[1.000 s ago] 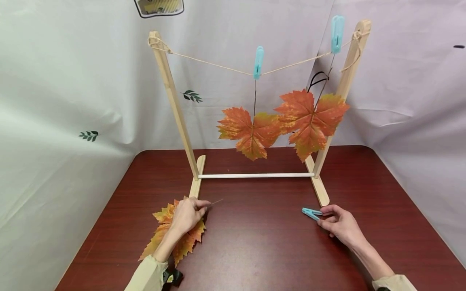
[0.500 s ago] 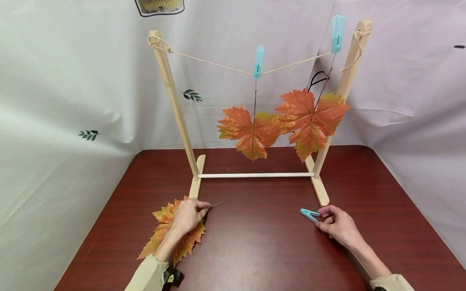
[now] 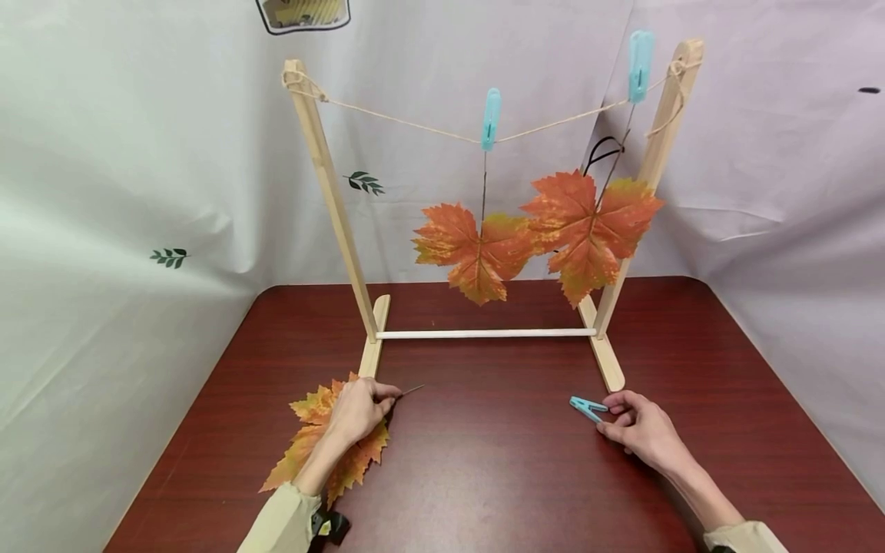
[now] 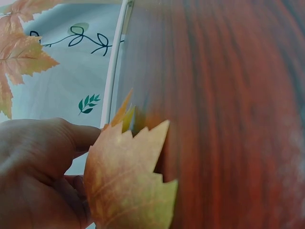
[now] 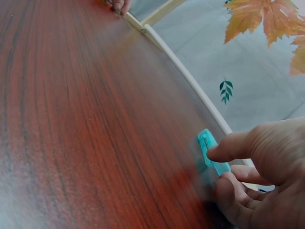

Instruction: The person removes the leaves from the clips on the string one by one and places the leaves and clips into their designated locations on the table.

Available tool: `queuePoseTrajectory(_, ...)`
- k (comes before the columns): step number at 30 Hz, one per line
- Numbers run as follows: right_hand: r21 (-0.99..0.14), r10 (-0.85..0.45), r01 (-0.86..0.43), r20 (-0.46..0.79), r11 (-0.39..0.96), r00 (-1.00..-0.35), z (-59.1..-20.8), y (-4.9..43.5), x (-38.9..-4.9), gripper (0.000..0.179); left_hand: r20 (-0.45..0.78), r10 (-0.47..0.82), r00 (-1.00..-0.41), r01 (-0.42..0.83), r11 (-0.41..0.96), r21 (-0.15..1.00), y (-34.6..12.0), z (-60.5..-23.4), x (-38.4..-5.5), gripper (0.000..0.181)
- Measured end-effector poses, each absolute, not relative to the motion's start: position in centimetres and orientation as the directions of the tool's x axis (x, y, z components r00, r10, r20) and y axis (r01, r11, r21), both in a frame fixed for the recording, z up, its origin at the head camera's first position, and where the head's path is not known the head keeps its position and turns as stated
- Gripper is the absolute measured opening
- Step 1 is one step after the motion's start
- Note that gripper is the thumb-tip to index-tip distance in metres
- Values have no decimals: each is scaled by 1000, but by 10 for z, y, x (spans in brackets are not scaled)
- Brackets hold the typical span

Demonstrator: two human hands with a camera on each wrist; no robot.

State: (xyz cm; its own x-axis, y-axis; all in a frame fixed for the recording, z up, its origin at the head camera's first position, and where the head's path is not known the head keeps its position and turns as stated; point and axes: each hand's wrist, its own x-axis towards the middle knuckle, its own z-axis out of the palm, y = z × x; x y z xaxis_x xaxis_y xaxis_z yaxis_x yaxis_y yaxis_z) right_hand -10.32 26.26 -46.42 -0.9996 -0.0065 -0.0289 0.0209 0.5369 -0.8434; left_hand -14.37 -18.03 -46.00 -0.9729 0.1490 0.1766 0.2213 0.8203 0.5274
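Across a dark-red wood-grain surface [image 3: 484, 453], the left hand [image 3: 358, 411] pinches an orange-yellow maple leaf [image 3: 356, 461] by its stem toward the left edge; rightward, the right hand [image 3: 643, 430] grips a light-blue plastic clothespin [image 3: 580, 404], apparently keeping its tip free.

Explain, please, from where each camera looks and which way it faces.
Head: worn on the head, facing forward and down at the wooden frame and table; left hand, right hand and sleeves show.
Left wrist: on that wrist, facing the held leaf and table; only the left hand shows.
Right wrist: on that wrist, facing the held blue clothespin and the table; the right hand shows, and the left hand's fingers at the top edge.
Both wrist views share the white rod and hanging leaves.
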Motion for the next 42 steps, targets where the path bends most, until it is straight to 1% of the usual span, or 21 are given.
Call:
queuePoseTrajectory(7, -863, -19, 34, -51, 504, -999, -462, 264, -102, 39, 179, 153, -972, 226, 816, 532, -182, -461, -143, 17)
queuePoseTrajectory(11, -868, -28, 18, -36, 496, -999, -459, 266, -102, 39, 187, 160, -969, 236, 816, 528, -183, -460, -143, 17)
queuePoseTrajectory(13, -865, -12, 19, -29, 502, -1000, -456, 266, -101, 38, 202, 159, -966, 244, 816, 523, -183, -460, -143, 18)
queuePoseTrajectory(16, -859, -15, -31, 27, 510, -1000, -450, 267, -101, 33, 249, 135, -959, 250, 816, 520, -182, -457, -143, 18)
queuePoseTrajectory(20, -860, -63, -151, 137, 487, -989, -434, 263, -104, 25, 356, 94, -930, 286, 795, 536, -179, -448, -147, 19)
queuePoseTrajectory(24, -850, -126, -248, 214, 466, -969, -406, 258, -112, 19, 480, 75, -874, 383, 715, 585, -170, -425, -154, 16)
queuePoseTrajectory(28, -811, -187, -350, 296, 469, -937, -373, 251, -126, 15, 579, 64, -813, 492, 608, 623, -157, -390, -161, 17)
queuePoseTrajectory(30, -793, -219, -401, 337, 458, -916, -356, 247, -133, 15, 608, 70, -791, 537, 555, 635, -150, -371, -164, 17)
queuePoseTrajectory(34, -771, -280, -474, 386, 425, -879, -323, 238, -145, 17, 635, 88, -767, 604, 432, 669, -134, -336, -170, 14)
queuePoseTrajectory(36, -763, -304, -498, 401, 411, -864, -307, 232, -150, 18, 638, 94, -765, 620, 378, 688, -124, -317, -171, 13)
queuePoseTrajectory(40, -751, -348, -538, 422, 384, -837, -277, 220, -159, 17, 649, 100, -754, 644, 306, 701, -109, -293, -179, 14)
queuePoseTrajectory(42, -742, -362, -552, 429, 381, -828, -263, 215, -163, 17, 649, 93, -755, 646, 278, 711, -104, -288, -187, 16)
